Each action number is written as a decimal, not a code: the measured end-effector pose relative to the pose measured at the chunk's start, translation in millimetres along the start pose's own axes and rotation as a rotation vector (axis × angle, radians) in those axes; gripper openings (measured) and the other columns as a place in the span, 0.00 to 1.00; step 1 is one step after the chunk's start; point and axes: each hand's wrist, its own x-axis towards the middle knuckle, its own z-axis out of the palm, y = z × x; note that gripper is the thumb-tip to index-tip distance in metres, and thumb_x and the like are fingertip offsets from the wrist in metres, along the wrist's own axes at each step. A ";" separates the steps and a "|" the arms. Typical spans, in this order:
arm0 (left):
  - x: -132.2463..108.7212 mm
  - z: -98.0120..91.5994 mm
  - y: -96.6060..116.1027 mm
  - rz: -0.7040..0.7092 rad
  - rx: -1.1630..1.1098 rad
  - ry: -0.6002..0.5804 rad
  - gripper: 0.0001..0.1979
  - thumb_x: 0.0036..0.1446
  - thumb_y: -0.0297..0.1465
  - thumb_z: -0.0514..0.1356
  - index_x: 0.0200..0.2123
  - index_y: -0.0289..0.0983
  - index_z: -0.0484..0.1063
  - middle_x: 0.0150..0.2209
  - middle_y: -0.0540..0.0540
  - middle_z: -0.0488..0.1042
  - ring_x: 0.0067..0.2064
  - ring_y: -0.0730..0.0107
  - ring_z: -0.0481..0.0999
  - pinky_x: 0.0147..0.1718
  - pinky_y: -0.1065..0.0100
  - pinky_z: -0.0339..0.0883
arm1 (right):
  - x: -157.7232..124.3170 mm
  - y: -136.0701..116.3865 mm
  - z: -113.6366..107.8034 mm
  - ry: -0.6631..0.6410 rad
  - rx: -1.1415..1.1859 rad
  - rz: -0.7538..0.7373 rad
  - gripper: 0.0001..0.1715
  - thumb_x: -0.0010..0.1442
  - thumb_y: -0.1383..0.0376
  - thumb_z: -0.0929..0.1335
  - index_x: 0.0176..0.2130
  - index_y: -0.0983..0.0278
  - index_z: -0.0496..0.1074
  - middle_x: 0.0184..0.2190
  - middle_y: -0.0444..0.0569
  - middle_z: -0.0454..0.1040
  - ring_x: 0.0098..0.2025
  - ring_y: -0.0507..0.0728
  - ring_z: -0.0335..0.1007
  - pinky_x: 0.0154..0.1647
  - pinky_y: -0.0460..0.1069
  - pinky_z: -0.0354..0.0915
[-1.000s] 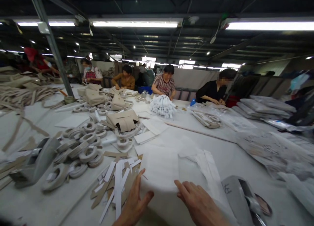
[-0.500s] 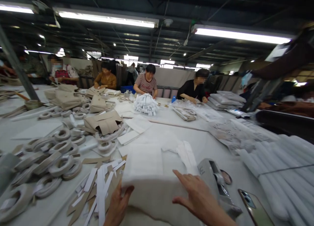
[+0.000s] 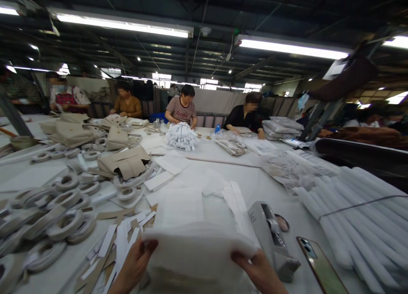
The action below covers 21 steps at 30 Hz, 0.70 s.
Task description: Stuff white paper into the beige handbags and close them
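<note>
My left hand (image 3: 134,261) pinches the left edge of a thin, translucent white packing sheet (image 3: 197,245) close in front of me. At the opposite edge, the fingers of my right hand (image 3: 259,269) are closed on the same sheet. The sheet's near part is blurred, and something beige shows dimly below it. Beyond it, more white sheeting (image 3: 178,202) lies flat on the table. A crumpled white strip (image 3: 235,202) rests just past my right hand, beside a grey tape dispenser (image 3: 270,236).
Rolled beige strips (image 3: 67,219) and loose paper strips (image 3: 123,238) cover the left side. To the right are a phone (image 3: 320,262) and a tied bundle of white foam tubes (image 3: 350,217). Beige bags (image 3: 124,160) lie farther off. Several people work across the table.
My right hand has gone from spread fingers over the sheet to gripping its right edge. The sheet's near part is lifted and stretched between both hands. The view has turned slightly right.
</note>
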 end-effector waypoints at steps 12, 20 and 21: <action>-17.9 -15.1 -17.8 -0.045 0.089 0.037 0.27 0.49 0.56 0.58 0.29 0.36 0.75 0.26 0.46 0.77 0.32 0.57 0.75 0.32 0.63 0.70 | -23.6 6.5 7.4 -0.070 -0.228 -0.021 0.13 0.50 0.56 0.71 0.22 0.62 0.74 0.22 0.42 0.75 0.29 0.58 0.71 0.32 0.48 0.67; -10.2 -18.4 -18.3 -0.009 0.110 -0.056 0.27 0.49 0.56 0.58 0.27 0.36 0.76 0.26 0.45 0.78 0.32 0.55 0.76 0.32 0.62 0.71 | -9.1 -75.9 14.0 0.018 -0.686 -0.487 0.61 0.38 0.49 0.78 0.63 0.67 0.58 0.57 0.62 0.67 0.58 0.70 0.63 0.60 0.61 0.58; -9.5 -18.3 -17.7 -0.007 0.108 -0.062 0.27 0.49 0.56 0.58 0.27 0.36 0.76 0.26 0.45 0.78 0.32 0.56 0.76 0.32 0.62 0.71 | -2.7 -82.7 23.6 0.008 -0.734 -0.566 0.62 0.37 0.48 0.78 0.63 0.67 0.57 0.57 0.62 0.67 0.58 0.69 0.62 0.60 0.62 0.58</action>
